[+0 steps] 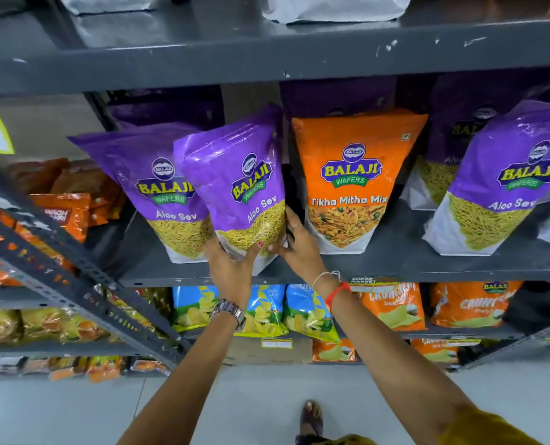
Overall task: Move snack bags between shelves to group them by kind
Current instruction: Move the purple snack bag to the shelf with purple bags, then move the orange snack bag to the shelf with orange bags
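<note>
— Aloo Sev bag [238, 184], the purple one tilted in the middle of the grey shelf [379, 261]: that's what I've got rn. Its base sits at the shelf's front edge, top leaning right toward the orange bag.

— Which hands on it?

— Both. Left hand [232, 268] cups the bottom from below, thumb up across the lower front of the pack. Right hand [299, 245] presses flat on the bag's right side, fingers [291, 220] running up the edge, squeezed betw. it and the Tikha Mitha Mix bag [352, 184]. So the grip is closed round the bag from two sides, not pinched.

— Neighbours?

— Another Aloo Sev pack [148, 181] just left, overlapped by the one I hold; they touch. Tikha Mitha Mix stands upright on the right, just beside my right hand. Further right, a third purple Aloo Sev pack [498, 187], well apart from the held one, w/ more purple packs behind it in shadow.

— Below?

— Blue chip bags [302, 313] on the next shelf down, directly under my wrists; orange chip bags [392, 306] to their right. Can't read their labels properly, too blurry.

— Anything on the arms?

— Metal watch [228, 311] on the left wrist, red thread band [337, 292] plus a thin pale one on the right.

— Above?

— Silver-white packs [331, 8] on the top shelf, only their bottoms in view.
</note>
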